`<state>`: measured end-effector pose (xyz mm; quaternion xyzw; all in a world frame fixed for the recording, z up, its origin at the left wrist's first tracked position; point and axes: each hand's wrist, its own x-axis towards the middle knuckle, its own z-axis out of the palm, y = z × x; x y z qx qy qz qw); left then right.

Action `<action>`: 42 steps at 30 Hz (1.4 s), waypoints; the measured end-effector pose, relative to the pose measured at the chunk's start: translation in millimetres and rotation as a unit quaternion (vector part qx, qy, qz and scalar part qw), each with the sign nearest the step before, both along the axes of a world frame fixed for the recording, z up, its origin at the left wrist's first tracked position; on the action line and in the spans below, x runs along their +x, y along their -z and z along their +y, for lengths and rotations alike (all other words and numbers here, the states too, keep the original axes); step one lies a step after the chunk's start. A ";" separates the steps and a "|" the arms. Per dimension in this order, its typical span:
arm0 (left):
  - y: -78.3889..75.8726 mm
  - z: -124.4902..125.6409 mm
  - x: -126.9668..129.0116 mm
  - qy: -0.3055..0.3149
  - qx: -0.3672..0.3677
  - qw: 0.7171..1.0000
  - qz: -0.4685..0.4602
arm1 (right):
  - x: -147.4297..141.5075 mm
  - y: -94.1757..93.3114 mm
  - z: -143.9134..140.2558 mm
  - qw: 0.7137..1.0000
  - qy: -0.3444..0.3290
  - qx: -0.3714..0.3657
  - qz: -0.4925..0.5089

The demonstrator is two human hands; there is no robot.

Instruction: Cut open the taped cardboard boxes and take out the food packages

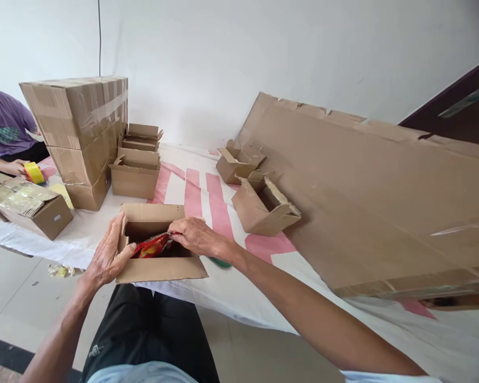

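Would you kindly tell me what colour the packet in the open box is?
The packet is mostly red with yellow, seen in the head view.

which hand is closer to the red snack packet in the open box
Right. The right hand lies over the red snack packet with fingers on its upper end, inside the open box. The left hand grips the box's left wall, beside the packet.
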<state>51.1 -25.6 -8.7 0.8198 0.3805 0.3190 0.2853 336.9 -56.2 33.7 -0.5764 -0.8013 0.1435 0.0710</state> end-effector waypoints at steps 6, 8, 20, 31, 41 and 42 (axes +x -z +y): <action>-2.6 -0.9 -1.2 -0.004 0.002 1.000 -0.005 | 21.7 -14.3 -4.6 0.959 0.021 0.043 0.278; -5.9 -0.8 -1.7 -0.002 -0.002 1.000 -0.002 | 28.8 -25.4 -8.9 0.945 0.026 0.042 0.322; -19.5 6.2 8.5 0.037 0.055 0.983 0.173 | 79.6 -45.2 -12.2 0.793 0.178 0.119 0.571; -43.4 -2.4 19.0 0.034 0.046 0.990 0.126 | 45.7 -2.6 -7.2 0.646 0.203 0.046 0.734; -96.9 34.9 69.5 0.094 -0.186 0.918 -0.337 | 15.0 1.0 -8.3 0.606 0.118 -0.028 0.786; -100.6 36.4 73.4 0.094 -0.194 0.910 -0.353 | 14.8 -1.6 -10.1 0.620 0.110 -0.037 0.776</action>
